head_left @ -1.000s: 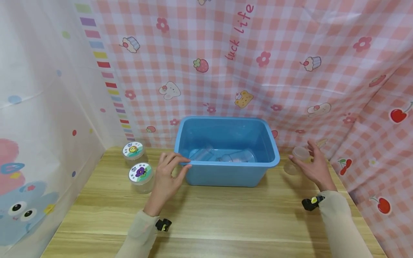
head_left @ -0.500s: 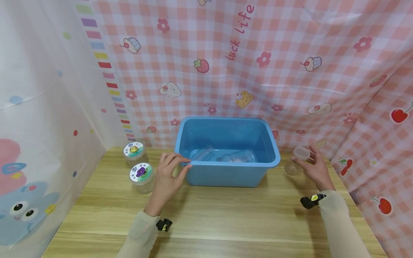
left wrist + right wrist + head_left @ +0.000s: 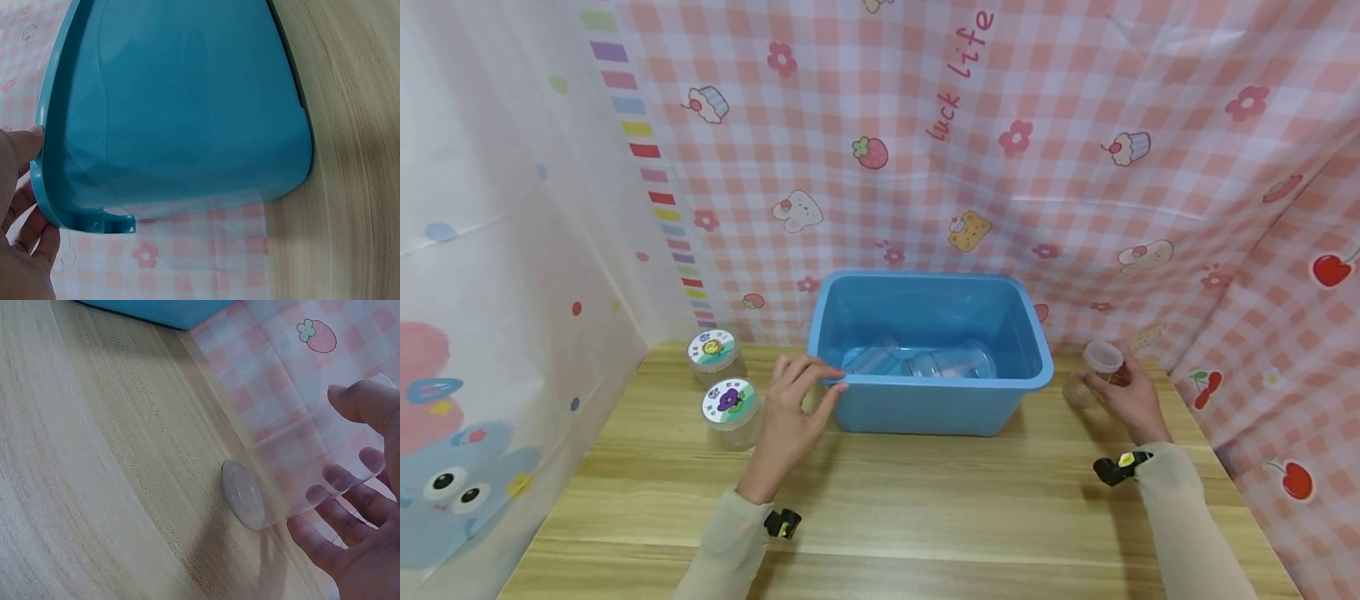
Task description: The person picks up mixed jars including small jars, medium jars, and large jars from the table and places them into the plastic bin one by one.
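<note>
In the head view, my left hand [image 3: 790, 417] pinches the near left rim of a blue plastic bin [image 3: 917, 408]. The left wrist view shows the thumb on one side of that rim and curled fingers on the other. Over on the right, my right hand [image 3: 1131, 400] holds a clear plastic jar [image 3: 281, 469] with a whitish round top, upright on the table. Its thumb and fingers lie on opposite sides of the jar, and some fingertips show through the clear wall. Inside the bin, clear plastic jars [image 3: 962, 360] lie on their sides, partly hidden by the front wall.
Two clear jars with printed lids stand left of the bin, one with a yellow flower [image 3: 712, 348] and one with a purple flower [image 3: 729, 402]. A pink checked cloth [image 3: 925, 208] hangs close behind the wooden table [image 3: 940, 517].
My right hand has moved slightly left and its fingers have closed around the clear jar. The left hand stays on the bin's rim.
</note>
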{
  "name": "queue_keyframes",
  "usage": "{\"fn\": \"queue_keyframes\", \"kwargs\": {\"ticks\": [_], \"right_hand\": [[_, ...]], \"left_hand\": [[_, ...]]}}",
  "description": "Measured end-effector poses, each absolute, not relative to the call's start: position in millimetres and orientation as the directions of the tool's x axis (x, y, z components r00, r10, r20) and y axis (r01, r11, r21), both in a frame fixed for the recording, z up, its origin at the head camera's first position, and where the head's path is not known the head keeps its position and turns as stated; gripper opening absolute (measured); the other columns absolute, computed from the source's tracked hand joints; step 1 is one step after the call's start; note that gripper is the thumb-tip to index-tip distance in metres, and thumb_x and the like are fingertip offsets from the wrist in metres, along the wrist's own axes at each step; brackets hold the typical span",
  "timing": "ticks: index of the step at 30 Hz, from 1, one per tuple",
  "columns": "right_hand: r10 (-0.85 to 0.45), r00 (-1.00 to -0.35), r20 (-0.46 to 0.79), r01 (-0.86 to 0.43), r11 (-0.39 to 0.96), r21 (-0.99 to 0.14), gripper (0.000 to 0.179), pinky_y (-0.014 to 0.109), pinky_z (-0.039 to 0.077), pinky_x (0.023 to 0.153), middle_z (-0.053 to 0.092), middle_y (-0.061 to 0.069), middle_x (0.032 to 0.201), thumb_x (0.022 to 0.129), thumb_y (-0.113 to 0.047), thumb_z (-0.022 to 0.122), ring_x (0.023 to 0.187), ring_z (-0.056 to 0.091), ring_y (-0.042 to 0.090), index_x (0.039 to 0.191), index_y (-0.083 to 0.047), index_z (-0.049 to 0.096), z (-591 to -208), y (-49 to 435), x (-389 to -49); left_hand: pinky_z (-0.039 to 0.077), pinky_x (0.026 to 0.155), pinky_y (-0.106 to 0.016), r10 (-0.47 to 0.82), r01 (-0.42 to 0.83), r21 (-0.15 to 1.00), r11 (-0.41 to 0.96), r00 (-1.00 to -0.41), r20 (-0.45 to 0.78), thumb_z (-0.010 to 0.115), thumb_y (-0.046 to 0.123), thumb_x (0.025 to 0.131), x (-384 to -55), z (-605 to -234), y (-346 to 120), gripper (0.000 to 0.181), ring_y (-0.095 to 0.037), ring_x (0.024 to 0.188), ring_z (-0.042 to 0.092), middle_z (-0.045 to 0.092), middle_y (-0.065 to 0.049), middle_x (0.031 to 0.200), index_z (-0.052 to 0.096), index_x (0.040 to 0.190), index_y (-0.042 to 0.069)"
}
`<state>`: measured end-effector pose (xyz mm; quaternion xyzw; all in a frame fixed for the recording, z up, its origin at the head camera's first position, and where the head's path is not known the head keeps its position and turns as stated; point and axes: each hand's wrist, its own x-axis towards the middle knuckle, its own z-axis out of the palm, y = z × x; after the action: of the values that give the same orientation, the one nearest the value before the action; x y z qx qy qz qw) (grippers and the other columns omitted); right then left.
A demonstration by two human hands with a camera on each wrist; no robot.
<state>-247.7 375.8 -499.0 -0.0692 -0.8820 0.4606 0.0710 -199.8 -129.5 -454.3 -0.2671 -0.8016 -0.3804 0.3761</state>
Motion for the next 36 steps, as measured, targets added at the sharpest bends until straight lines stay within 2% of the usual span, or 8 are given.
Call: {"fn": "queue_keyframes", "kwargs": {"ticks": [5,8,13,17,19,26,33,36], "right_hand": [[0.201,-0.978,0.052,0.07,0.556,-0.828,0.08,0.008,0.045,0.072,0.048,0.025,0.153,0.098,-0.042,0.069,0.13,0.05,0.036,0.16,-0.009,0.03,-499.1,375.9,-246.4],[0.215,-0.976,0.041,0.089,0.563,-0.822,0.082,0.01,0.045,0.073,0.049,0.026,0.153,0.097,-0.045,0.069,0.131,0.051,0.039,0.159,-0.009,0.031,-497.6,375.7,-245.5],[0.211,-0.977,0.029,0.102,0.581,-0.807,0.086,0.034,0.049,0.091,0.045,0.026,0.156,0.096,-0.051,0.068,0.138,0.047,0.045,0.161,-0.009,0.029,-494.0,375.4,-244.8],[0.196,-0.98,0.036,0.087,0.586,-0.806,0.084,0.053,0.046,0.1,0.045,0.026,0.156,0.097,-0.05,0.067,0.139,0.046,0.047,0.161,-0.009,0.029,-491.2,373.2,-243.1],[0.191,-0.981,0.04,0.082,0.585,-0.807,0.083,0.053,0.047,0.1,0.046,0.026,0.155,0.097,-0.05,0.067,0.138,0.047,0.047,0.16,-0.01,0.03,-489.8,371.6,-242.3],[0.207,-0.977,0.044,0.09,0.594,-0.799,0.082,0.03,0.046,0.089,0.052,0.024,0.15,0.096,-0.05,0.068,0.132,0.052,0.039,0.159,-0.009,0.034,-483.8,367.6,-239.5],[0.193,-0.98,0.055,0.069,0.583,-0.81,0.082,0.054,0.045,0.101,0.05,0.025,0.151,0.096,-0.053,0.068,0.136,0.048,0.043,0.156,-0.007,0.036,-474.2,364.4,-233.5],[0.181,-0.981,0.064,0.055,0.583,-0.81,0.082,0.058,0.043,0.102,0.049,0.026,0.152,0.096,-0.054,0.067,0.138,0.047,0.044,0.156,-0.007,0.036,-469.8,363.8,-231.1]], "left_hand": [[0.041,0.085,-0.037,0.143,0.712,0.412,0.569,-0.579,0.803,0.084,0.011,0.084,-199.9,-454.2,-129.4,0.016,-0.025,0.095,0.055,0.07,-0.003,0.096,0.076,0.098,0.011],[0.041,0.085,-0.037,0.146,0.709,0.412,0.572,-0.582,0.8,0.084,0.012,0.085,-199.6,-454.1,-129.2,0.016,-0.025,0.096,0.055,0.07,-0.003,0.096,0.076,0.098,0.011],[0.041,0.085,-0.037,0.143,0.708,0.419,0.568,-0.587,0.797,0.083,0.012,0.086,-199.0,-453.6,-129.2,0.015,-0.025,0.096,0.055,0.07,-0.003,0.097,0.076,0.098,0.011],[0.041,0.085,-0.037,0.142,0.708,0.42,0.567,-0.586,0.798,0.084,0.012,0.085,-198.4,-453.2,-129.9,0.015,-0.025,0.096,0.055,0.07,-0.004,0.096,0.076,0.098,0.011],[0.041,0.085,-0.037,0.141,0.708,0.42,0.568,-0.586,0.798,0.084,0.012,0.085,-198.3,-453.1,-130.3,0.015,-0.025,0.096,0.055,0.07,-0.004,0.096,0.076,0.098,0.011],[0.041,0.085,-0.037,0.142,0.707,0.419,0.57,-0.587,0.797,0.084,0.012,0.085,-198.4,-453.6,-130.1,0.016,-0.026,0.096,0.055,0.069,-0.004,0.097,0.076,0.098,0.011],[0.041,0.085,-0.037,0.142,0.706,0.424,0.568,-0.591,0.794,0.083,0.012,0.085,-198.9,-454.1,-129.8,0.015,-0.025,0.096,0.055,0.069,-0.003,0.097,0.076,0.098,0.012],[0.041,0.084,-0.037,0.141,0.707,0.419,0.569,-0.587,0.798,0.084,0.011,0.085,-199.4,-454.1,-130.1,0.016,-0.025,0.095,0.055,0.07,-0.003,0.096,0.075,0.098,0.012]]}}
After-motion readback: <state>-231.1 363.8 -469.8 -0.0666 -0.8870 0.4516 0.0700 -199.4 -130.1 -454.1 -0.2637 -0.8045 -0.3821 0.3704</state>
